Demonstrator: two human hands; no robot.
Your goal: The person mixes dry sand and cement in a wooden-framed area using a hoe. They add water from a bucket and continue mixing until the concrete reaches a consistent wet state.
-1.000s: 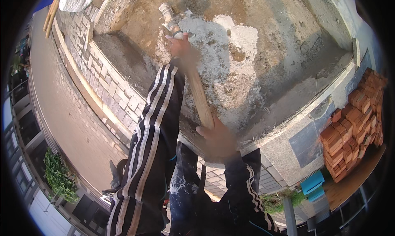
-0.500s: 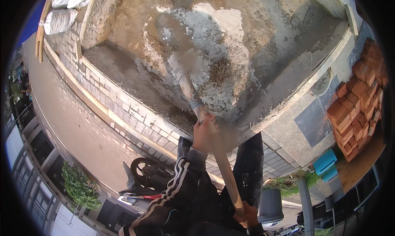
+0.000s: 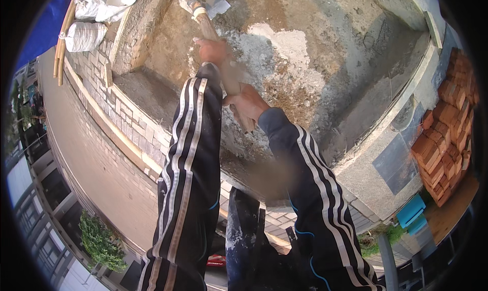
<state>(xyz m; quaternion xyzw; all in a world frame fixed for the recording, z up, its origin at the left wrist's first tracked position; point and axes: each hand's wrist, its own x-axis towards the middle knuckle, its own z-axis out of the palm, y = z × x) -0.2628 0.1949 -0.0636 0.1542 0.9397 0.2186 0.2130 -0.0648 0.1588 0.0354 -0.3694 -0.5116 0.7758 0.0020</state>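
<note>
A long wooden-handled hoe [image 3: 206,27] is stretched out away from me over the concrete-walled bed, its flat grey metal blade [image 3: 219,6] at the far upper left. My left hand [image 3: 211,51] is closed round the handle below the blade. Closer to the butt end, my right hand [image 3: 246,102] also grips the handle. Below and to the right of the hoe lies a heap of pale powder [image 3: 287,44] with grey and brown material [image 3: 297,95] around it. A blurred patch covers part of the handle between my hands.
A low concrete wall [image 3: 363,146] edges the bed. White sacks [image 3: 86,37] and bamboo poles [image 3: 62,50] are at the far left. Red bricks [image 3: 443,133] are stacked at the right beside a blue plastic object [image 3: 410,211]. Paving [image 3: 134,116] runs along the left.
Both hands and the hoe have moved far forward and up. The blade end has come out of the powder heap toward the upper left, and my right hand has left my hip area.
</note>
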